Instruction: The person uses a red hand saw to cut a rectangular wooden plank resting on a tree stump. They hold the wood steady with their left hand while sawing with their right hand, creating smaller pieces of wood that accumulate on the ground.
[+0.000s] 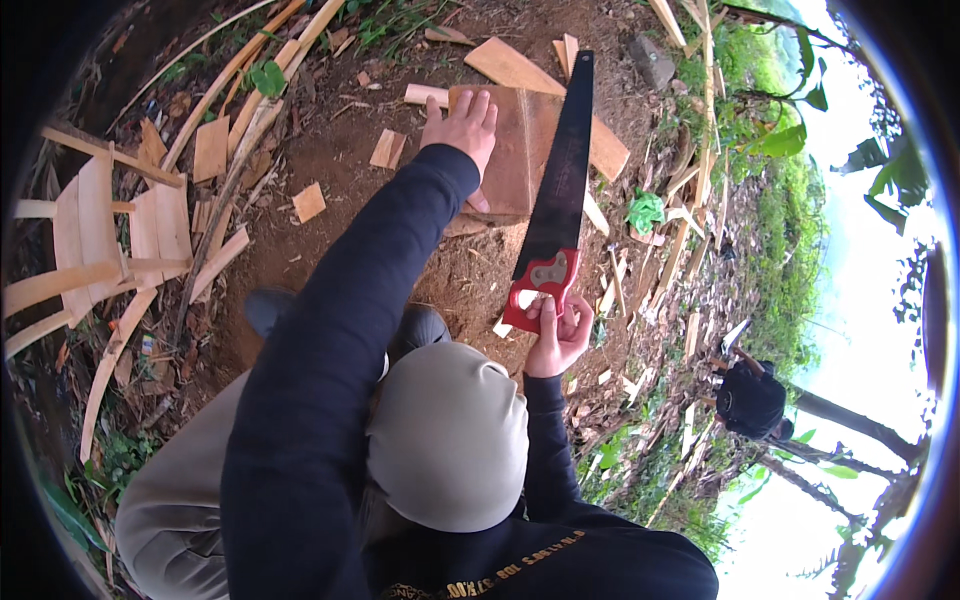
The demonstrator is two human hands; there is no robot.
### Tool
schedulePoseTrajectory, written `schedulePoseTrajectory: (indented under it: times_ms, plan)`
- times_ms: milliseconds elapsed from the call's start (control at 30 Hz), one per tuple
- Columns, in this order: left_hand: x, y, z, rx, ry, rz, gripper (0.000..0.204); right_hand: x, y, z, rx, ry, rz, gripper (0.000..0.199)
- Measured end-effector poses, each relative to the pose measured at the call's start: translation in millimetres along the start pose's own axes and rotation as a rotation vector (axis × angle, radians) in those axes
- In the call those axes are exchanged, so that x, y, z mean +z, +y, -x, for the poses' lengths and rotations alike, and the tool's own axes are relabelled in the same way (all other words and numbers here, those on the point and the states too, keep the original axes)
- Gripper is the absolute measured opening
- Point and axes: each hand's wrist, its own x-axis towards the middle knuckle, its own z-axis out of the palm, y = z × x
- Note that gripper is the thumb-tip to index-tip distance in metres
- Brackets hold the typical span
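My left hand point(462, 127) lies flat on a reddish-brown wooden board point(520, 150) that rests on the dirt ahead of my bent knees. My right hand point(558, 335) grips the red handle of a hand saw point(556, 190) with a long black blade. The blade reaches forward along the board's right edge, its tip near the far pale planks. Dark long sleeves cover both forearms. My grey trouser knee point(450, 430) sits below the saw handle.
Pale wood offcuts point(309, 201) and planks point(515, 68) lie scattered on brown dirt. A slatted wooden frame point(95, 235) stands at the left. A green crumpled scrap point(645, 211) lies right of the saw. A dark bag point(750, 400) sits on the grassy slope to the right.
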Motion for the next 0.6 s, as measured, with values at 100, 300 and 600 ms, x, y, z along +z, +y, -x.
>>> schedulePoseTrajectory:
  times_ms: [100, 300, 600]
  plan:
    - [1.8, -6.2, 7.7, -0.003, 0.001, -0.008, 0.139, 12.3, 2.0, 1.0, -0.006, 0.113, 0.007, 0.028]
    - [2.1, -7.6, 4.2, 0.011, 0.025, 0.021, 0.14, 24.9, -53.8, -16.1, -0.128, 0.002, 0.104, 0.049]
    - [8.2, -13.6, 7.0, 0.07, 0.08, 0.19, 0.139, -38.0, -19.2, -57.6, 0.344, 0.054, -0.701, 0.023]
